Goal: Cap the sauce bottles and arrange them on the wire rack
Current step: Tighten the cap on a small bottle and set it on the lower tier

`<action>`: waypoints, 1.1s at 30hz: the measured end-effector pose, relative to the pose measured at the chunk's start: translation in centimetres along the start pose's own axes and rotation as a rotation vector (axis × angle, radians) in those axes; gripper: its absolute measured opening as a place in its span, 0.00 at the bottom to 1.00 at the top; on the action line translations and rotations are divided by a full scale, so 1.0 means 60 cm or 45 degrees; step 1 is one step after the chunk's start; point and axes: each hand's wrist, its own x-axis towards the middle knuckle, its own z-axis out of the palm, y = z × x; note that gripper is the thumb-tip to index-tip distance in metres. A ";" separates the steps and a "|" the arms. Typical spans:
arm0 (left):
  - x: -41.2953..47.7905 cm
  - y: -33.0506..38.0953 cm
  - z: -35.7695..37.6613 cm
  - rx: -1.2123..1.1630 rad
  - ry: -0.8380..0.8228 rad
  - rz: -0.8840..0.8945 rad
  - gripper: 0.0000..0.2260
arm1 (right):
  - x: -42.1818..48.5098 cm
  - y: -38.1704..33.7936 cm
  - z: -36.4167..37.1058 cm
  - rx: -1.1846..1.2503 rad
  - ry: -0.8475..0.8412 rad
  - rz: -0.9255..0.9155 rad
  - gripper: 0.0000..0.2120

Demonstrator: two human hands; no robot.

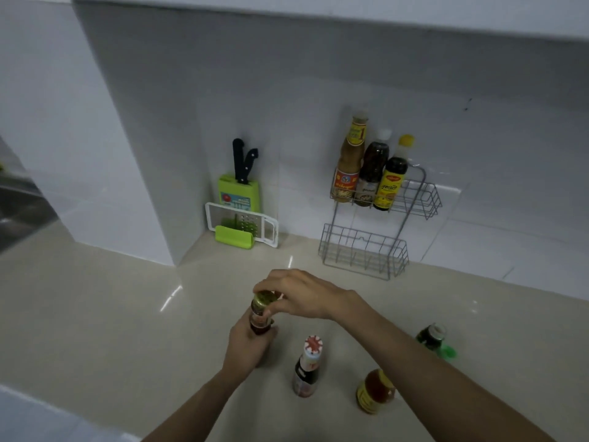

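My left hand point(247, 344) grips the body of a dark red sauce bottle point(259, 320) standing on the counter. My right hand point(299, 293) pinches its gold cap point(264, 297) on the bottle's mouth. A red-and-white capped bottle point(307, 366) stands just right of it. An orange bottle with a yellow label point(374, 390) is partly behind my right forearm. A dark green bottle point(430, 336) stands uncapped beside a green cap point(448, 352). The two-tier wire rack point(366, 253) against the wall holds three capped bottles point(371, 169) on its upper shelf; its lower shelf is bare.
A green knife block with two black-handled knives point(240, 183) and a white grater point(242, 226) stand in the wall corner left of the rack. A sink point(16, 205) lies at the far left. The beige counter point(111, 314) spreads around the bottles.
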 end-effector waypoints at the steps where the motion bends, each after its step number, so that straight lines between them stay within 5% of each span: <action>1: 0.013 0.018 0.001 0.014 0.034 0.015 0.10 | -0.001 0.004 -0.015 0.021 0.039 0.014 0.21; 4: 0.066 0.083 -0.002 0.096 0.006 0.033 0.06 | -0.007 0.022 -0.076 0.054 0.166 0.036 0.22; 10: 0.126 0.210 0.013 0.167 -0.712 0.223 0.08 | -0.054 0.061 -0.200 0.190 0.167 0.079 0.25; 14: 0.133 0.252 0.048 0.230 -0.948 0.274 0.11 | -0.086 0.077 -0.225 0.291 0.209 0.103 0.24; 26: 0.132 0.254 0.106 0.177 -0.819 0.235 0.07 | -0.115 0.092 -0.227 0.049 0.289 0.125 0.21; 33: 0.132 0.259 0.090 0.281 -1.031 0.265 0.14 | -0.114 0.094 -0.240 0.206 0.154 0.104 0.23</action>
